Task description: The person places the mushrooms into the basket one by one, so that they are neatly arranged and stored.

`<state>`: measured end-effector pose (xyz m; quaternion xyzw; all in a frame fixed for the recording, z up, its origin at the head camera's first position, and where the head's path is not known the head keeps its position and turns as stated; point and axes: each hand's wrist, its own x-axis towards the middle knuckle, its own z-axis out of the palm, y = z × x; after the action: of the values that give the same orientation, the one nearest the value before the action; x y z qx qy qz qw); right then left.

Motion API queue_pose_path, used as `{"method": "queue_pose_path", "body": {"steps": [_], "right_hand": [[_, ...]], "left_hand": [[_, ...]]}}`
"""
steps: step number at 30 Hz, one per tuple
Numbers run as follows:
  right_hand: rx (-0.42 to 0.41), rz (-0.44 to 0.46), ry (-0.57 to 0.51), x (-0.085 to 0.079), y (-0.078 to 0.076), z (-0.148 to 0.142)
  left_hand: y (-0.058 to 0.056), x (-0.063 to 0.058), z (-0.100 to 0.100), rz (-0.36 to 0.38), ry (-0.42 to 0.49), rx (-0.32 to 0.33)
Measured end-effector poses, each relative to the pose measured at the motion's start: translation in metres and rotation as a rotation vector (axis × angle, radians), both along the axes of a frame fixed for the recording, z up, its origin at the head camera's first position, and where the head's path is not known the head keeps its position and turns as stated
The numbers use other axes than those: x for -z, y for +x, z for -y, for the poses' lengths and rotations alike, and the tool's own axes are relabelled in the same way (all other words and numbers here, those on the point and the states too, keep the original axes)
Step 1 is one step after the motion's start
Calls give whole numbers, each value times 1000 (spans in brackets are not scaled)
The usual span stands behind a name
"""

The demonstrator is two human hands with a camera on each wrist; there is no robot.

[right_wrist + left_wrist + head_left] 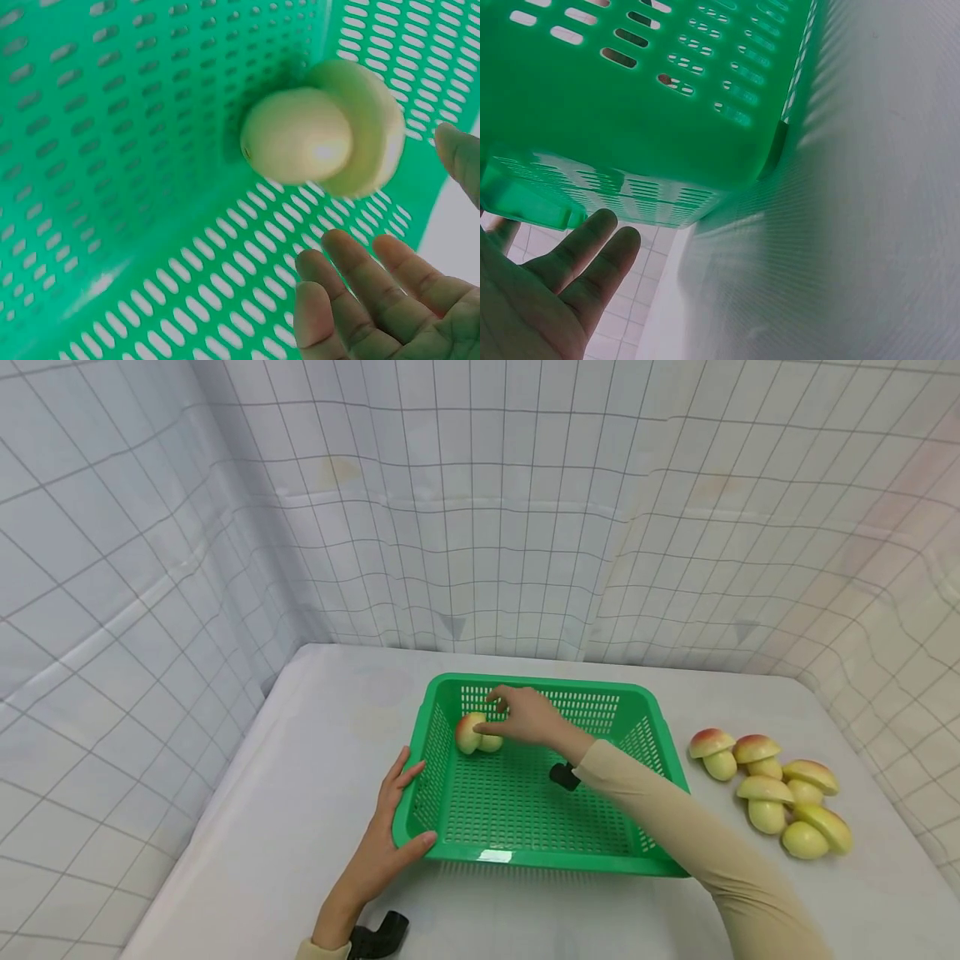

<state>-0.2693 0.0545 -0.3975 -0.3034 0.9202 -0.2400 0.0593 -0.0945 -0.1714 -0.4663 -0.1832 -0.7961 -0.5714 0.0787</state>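
Observation:
A green plastic basket (525,860) with slotted walls stands on the white table. In its far left corner lies a toy mushroom (300,139) with a red-and-yellow cap and a pale stem. My right hand (528,717) is inside the basket over the mushroom, thumb and fingers spread apart. The right wrist view shows a gap between those fingers (360,285) and the mushroom. At the basket's front left corner, my left hand (388,839) rests with straight, spread fingers along the side and the thumb at the front rim. Its fingers (592,259) reach past the outer wall in the left wrist view.
Several more toy mushrooms (767,802) lie in a group on the table (322,760) to the right of the basket. Grid-patterned white curtains (487,527) hang behind and along both sides. My right sleeve (675,818) crosses the basket's right front corner.

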Motion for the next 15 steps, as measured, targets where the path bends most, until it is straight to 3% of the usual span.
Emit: {"method": "queue_pose_path", "body": {"steps": [11,15], "right_hand": [[52,-35,-144,-34,7,-52],[114,-67,-175,-46,14,-82]], "left_hand": [[-1,0,0,3,4,-2],[0,0,1,-1,9,7]]}}
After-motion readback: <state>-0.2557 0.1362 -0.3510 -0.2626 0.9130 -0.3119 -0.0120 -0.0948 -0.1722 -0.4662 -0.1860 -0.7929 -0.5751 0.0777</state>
